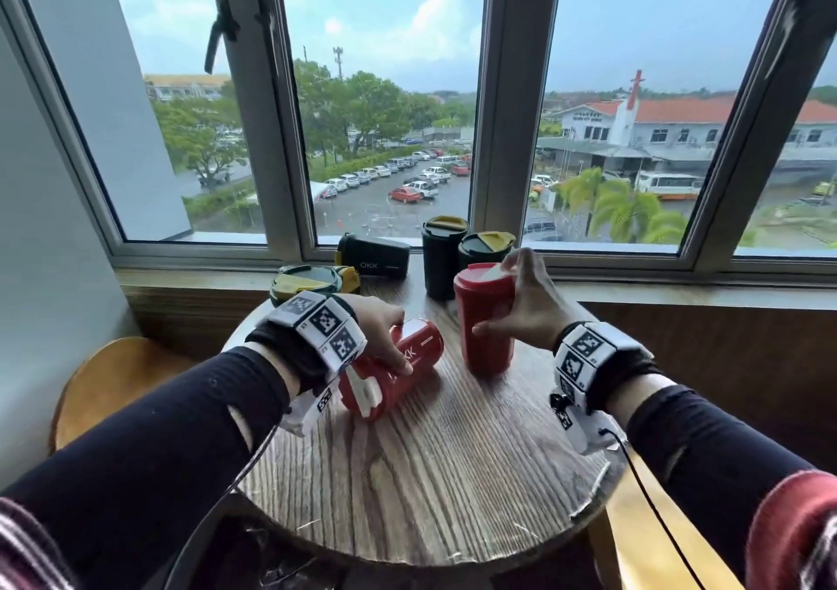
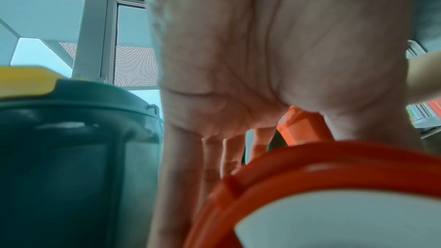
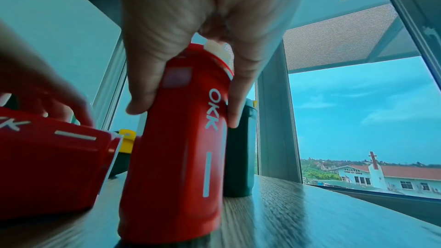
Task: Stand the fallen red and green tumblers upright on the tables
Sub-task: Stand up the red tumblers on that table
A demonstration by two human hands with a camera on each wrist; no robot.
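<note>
A red tumbler (image 1: pixel 423 340) lies on its side on the round wooden table (image 1: pixel 430 476), lid toward me. My left hand (image 1: pixel 398 345) grips its body from above, fingers curled over it; in the left wrist view its red lid rim (image 2: pixel 310 167) fills the foreground under my palm (image 2: pixel 238 91). A second red tumbler (image 1: pixel 487 354) stands nearly upright to the right, base on the table. My right hand (image 1: pixel 491 299) grips its upper part, thumb on one side and fingers on the other, as the right wrist view shows (image 3: pixel 186 112). A green tumbler (image 1: pixel 376 256) lies fallen on the windowsill.
Two dark green tumblers (image 1: pixel 441 258) (image 1: pixel 484 245) with yellow flaps stand behind the upright red one. Another green tumbler (image 1: pixel 312 279) sits at the table's far left, close to my left wrist. Wooden stools (image 1: pixel 104 376) flank the table. The window frame runs along the back.
</note>
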